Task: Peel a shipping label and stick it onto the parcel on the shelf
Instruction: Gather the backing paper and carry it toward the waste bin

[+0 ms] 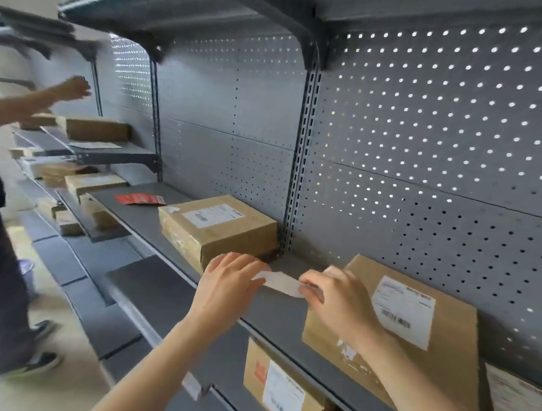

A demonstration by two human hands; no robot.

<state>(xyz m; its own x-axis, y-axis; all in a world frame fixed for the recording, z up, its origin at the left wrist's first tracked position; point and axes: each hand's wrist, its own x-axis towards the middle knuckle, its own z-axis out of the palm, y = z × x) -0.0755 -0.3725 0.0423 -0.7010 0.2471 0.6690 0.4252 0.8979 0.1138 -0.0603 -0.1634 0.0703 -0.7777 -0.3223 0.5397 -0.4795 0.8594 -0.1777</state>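
From the head camera we see our left hand (229,278) and right hand (336,301) just in front of the grey shelf (280,311), each pinched shut on one end of a small white label strip (281,283) stretched between them. Just right of the strip, on the same shelf, lies the parcel (445,365), already carrying one printed label; our right wrist crosses over its near corner. Left of the strip sits a second labelled box (218,230). We judge the strip feather-light, limp and sticky on one face, prone to curl and cling to itself or our fingers. We would hold it only by its edges, keep it taut, and lay one end down first on bare cardboard.
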